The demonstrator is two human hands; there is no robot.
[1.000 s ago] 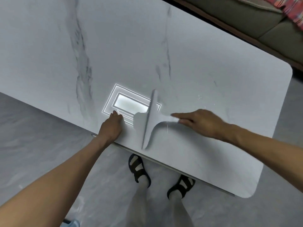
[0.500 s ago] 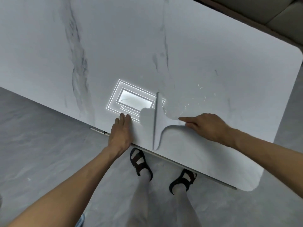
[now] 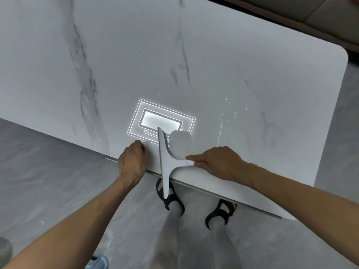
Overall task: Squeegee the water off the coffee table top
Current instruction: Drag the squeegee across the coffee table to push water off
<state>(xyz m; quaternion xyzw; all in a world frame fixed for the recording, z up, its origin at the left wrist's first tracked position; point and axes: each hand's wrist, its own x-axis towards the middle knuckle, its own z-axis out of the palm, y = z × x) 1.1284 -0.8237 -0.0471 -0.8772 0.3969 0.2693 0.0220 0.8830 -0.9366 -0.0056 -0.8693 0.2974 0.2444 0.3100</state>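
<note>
On the white coffee table top (image 3: pixel 116 55), by its front edge, sits the squeegee (image 3: pixel 165 160), its blade end poking past the edge. The right hand (image 3: pixel 219 164) grips its handle; the left hand (image 3: pixel 132 164) rests beside it, fingers curled, holding nothing. Tiny water drops (image 3: pixel 220 125) shine nearby.

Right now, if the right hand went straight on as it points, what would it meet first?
Probably the left hand, just past the pale grey T-shaped squeegee the right hand holds.
</note>
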